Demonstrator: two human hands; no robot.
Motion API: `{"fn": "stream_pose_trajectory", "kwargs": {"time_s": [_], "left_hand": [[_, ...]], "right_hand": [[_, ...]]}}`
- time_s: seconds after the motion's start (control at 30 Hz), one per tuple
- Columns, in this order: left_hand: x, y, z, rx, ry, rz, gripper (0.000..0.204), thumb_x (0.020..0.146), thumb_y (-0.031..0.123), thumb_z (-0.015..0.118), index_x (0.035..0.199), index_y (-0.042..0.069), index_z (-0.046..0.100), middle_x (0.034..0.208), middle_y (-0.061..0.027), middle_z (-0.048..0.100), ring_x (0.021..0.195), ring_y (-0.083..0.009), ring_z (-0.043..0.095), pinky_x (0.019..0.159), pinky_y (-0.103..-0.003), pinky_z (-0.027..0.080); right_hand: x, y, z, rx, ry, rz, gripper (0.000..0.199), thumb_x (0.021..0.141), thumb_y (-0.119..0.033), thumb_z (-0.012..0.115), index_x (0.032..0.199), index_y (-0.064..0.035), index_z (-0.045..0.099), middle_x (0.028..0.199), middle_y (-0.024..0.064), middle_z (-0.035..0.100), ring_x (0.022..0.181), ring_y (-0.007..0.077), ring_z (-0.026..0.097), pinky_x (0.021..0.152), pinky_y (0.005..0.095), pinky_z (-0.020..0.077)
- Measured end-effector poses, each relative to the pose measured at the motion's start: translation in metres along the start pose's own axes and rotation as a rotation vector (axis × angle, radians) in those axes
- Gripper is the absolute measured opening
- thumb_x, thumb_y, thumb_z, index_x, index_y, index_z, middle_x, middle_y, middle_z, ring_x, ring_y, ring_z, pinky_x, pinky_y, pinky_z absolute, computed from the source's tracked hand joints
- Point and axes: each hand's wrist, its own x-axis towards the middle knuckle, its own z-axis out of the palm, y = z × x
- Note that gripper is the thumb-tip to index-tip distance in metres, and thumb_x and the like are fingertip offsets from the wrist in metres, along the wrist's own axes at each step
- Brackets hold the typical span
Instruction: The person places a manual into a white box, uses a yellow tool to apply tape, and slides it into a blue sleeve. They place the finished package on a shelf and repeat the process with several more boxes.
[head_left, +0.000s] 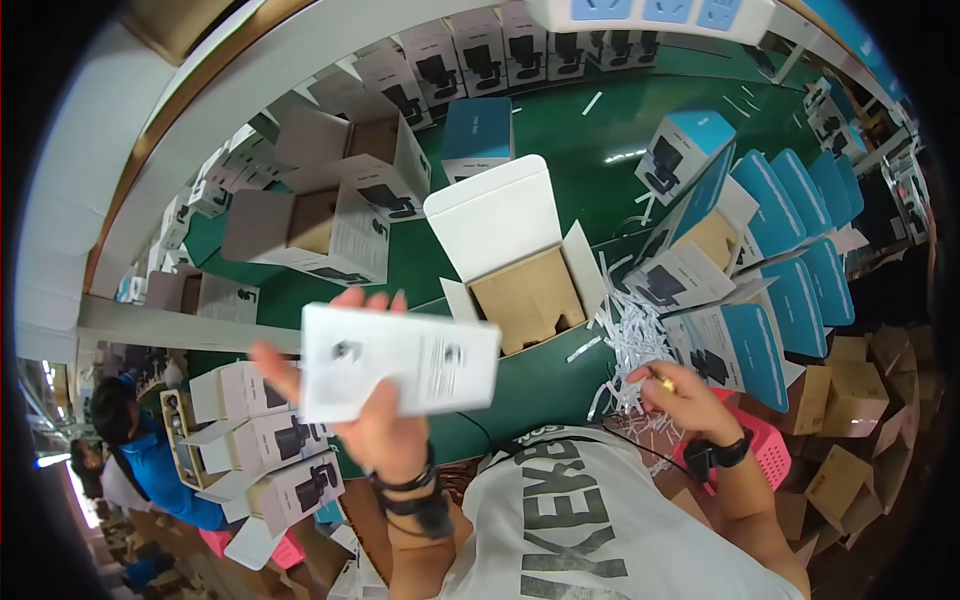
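My left hand (pixel 375 425) is raised and holds a white folded leaflet (pixel 398 362) with small dark prints, thumb at its left edge, fingertips showing above its top edge. Behind it on the green table (pixel 560 130) stands an open white box (pixel 515 255) with a brown cardboard insert, its lid flipped up. My right hand (pixel 685 398) rests low at the right, fingers curled around a small yellowish object, beside a heap of white paper shreds (pixel 630 335). Both wrists wear dark bands.
Open grey and white boxes (pixel 335 200) stand at the left, closed printed ones line the far edge. A row of blue-topped boxes (pixel 790 230) leans at the right. Brown cartons (pixel 850 400) lie lower right. A person in blue (pixel 150 460) sits at the lower left.
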Motion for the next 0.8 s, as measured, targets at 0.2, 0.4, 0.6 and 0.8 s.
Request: {"fn": "stream_pose_trajectory", "kwargs": {"time_s": [0.2,0.4,0.6,0.8], "left_hand": [[-0.008,-0.071,-0.036,0.955,-0.425,0.14,0.069,0.085,-0.001,0.056,0.151,0.004,0.036,0.147,-0.029,0.045,0.136,-0.0454,0.05,0.113,-0.054,0.041],[-0.028,-0.084,-0.04,0.579,-0.272,0.062,0.061,0.085,0.003,0.062,0.144,0.001,0.045,0.153,-0.0294,0.037,0.144,-0.0475,0.04,0.114,-0.053,0.038],[-0.029,-0.067,-0.027,1.214,-0.588,0.176,0.083,0.083,0.012,0.076,0.154,0.003,0.035,0.161,-0.0337,0.026,0.147,-0.0491,0.036,0.117,-0.051,0.035],[-0.09,-0.124,-0.067,0.449,-0.371,-0.404,0.108,0.081,0.024,0.086,0.163,0.001,0.02,0.163,-0.0372,0.019,0.149,-0.0534,0.029,0.118,-0.055,0.033]], "right_hand": [[0.045,-0.038,0.005,-0.26,0.357,-0.425,0.019,0.105,-0.013,0.058,0.112,0.0001,0.07,0.089,-0.0006,0.066,0.079,0.0086,0.059,0.072,0.0251,0.0483],[0.117,-0.037,0.001,0.053,0.442,-0.495,0.023,0.107,-0.019,0.059,0.12,-0.0023,0.066,0.092,-0.0007,0.067,0.073,0.0045,0.053,0.066,0.0219,0.0435],[0.142,-0.028,0.011,0.476,0.193,-0.226,0.028,0.107,-0.023,0.058,0.127,-0.0041,0.063,0.096,-0.0006,0.067,0.069,0.0015,0.046,0.061,0.0194,0.0381],[0.152,-0.037,0.027,0.215,0.257,-0.344,0.036,0.099,-0.027,0.07,0.121,0.0001,0.061,0.101,0.0063,0.067,0.084,0.0148,0.061,0.074,0.0287,0.0509]]}}
